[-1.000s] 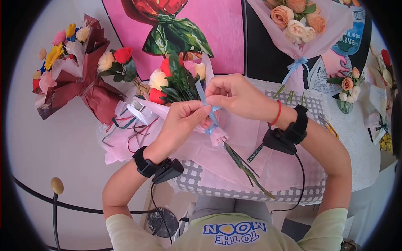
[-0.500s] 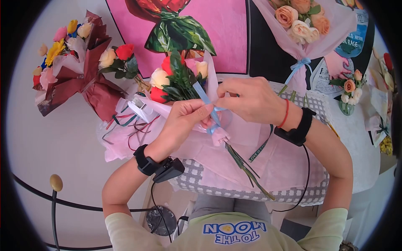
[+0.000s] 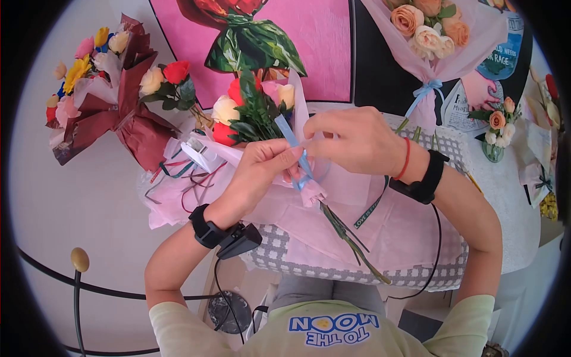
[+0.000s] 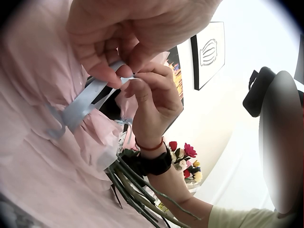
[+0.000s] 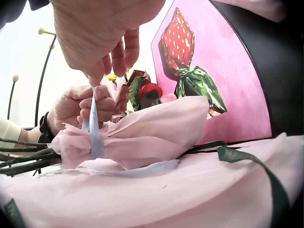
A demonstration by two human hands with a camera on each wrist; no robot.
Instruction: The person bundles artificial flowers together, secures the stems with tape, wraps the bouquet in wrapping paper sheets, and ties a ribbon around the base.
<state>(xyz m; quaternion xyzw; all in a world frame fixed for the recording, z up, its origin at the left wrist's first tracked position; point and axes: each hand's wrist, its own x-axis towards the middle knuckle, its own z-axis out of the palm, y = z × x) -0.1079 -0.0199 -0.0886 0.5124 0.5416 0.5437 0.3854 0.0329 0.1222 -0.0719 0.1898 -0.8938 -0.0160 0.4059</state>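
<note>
A bouquet of red and cream roses with dark leaves lies wrapped in pink paper, its green stems toward the person. A light blue ribbon circles the gathered paper just above the stems. My left hand pinches the ribbon between thumb and fingers at the tie. Close beside it, my right hand pinches a ribbon end and draws it taut upward, as the right wrist view shows. In the left wrist view both hands' fingertips meet around a ribbon loop.
A white plastic holder and thin dark ribbons lie left of the bouquet. To the right is a lettered green ribbon. Behind stand a burgundy-wrapped bouquet, a peach-rose bouquet and a small glass vase.
My right hand has shifted to the right and turned over, knuckles up, pulling the ribbon end. The left hand keeps its pinch at the tie. The head view has tilted slightly.
</note>
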